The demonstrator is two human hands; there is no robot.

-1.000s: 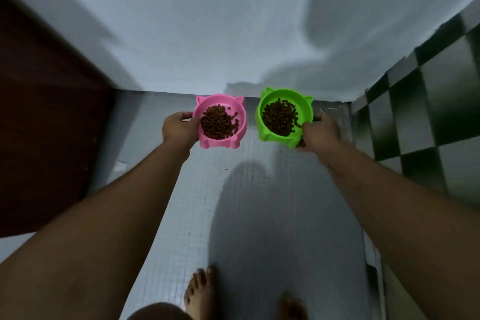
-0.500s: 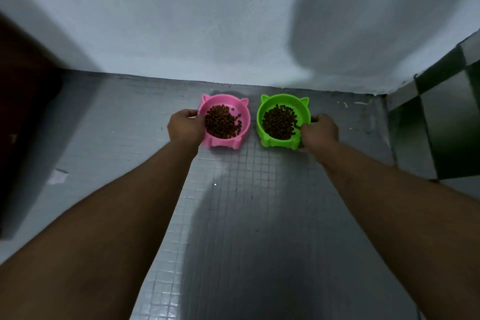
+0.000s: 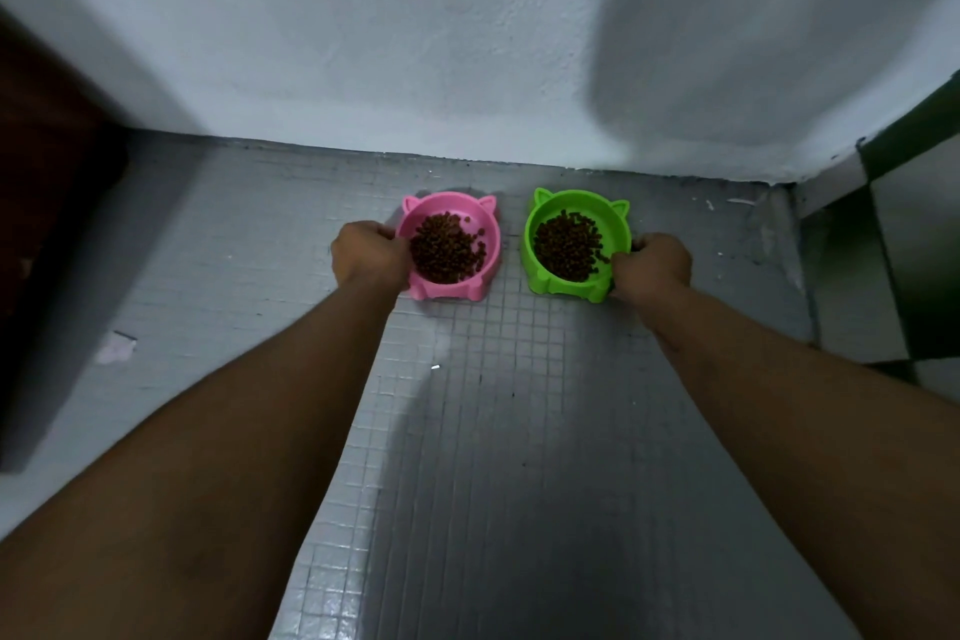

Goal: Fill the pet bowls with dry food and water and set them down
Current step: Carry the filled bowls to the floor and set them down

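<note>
Plastic bowls, pink bowl (image 3: 449, 244) and green bowl (image 3: 576, 242), sit on the tiled floor (image 3: 493, 431) by the wall, seemingly touching down. Left hand (image 3: 370, 255) and right hand (image 3: 652, 265) each clasp an outer rim. Light, stiff; kibble (image 3: 447, 250) spills if tipped.

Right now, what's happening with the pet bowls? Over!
Left hand grips pink bowl, right hand grips green bowl. Both hold kibble, seemingly on floor. Nothing blocking.

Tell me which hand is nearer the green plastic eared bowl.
Right. The right hand grips the green plastic eared bowl; the left hand grips the pink plastic bowl to its left.
</note>
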